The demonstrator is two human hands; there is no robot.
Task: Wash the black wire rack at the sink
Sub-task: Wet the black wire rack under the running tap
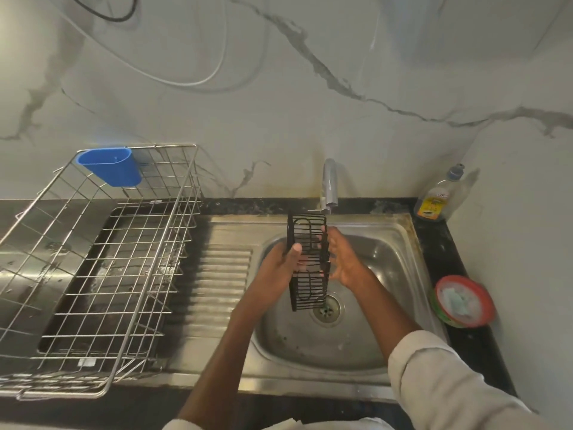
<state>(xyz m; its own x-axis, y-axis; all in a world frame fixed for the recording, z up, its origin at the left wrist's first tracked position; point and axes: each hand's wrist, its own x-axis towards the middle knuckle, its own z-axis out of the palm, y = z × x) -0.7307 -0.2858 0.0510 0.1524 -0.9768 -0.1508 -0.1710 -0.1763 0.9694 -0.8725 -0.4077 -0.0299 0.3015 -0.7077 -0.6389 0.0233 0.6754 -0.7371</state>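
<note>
Black wire rack [307, 261] is hanging upright over the sink [403, 243], long axis running twelve to six, top under the tap [328, 187]. Left hand [283, 259] is gripping its nine o'clock edge; right hand [344, 262] is pressing flat fingers at three o'clock.

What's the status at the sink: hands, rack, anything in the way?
Left hand grips the black wire rack, right hand against its other side. Rack upright over the sink, under the tap. Nothing in the way.
</note>
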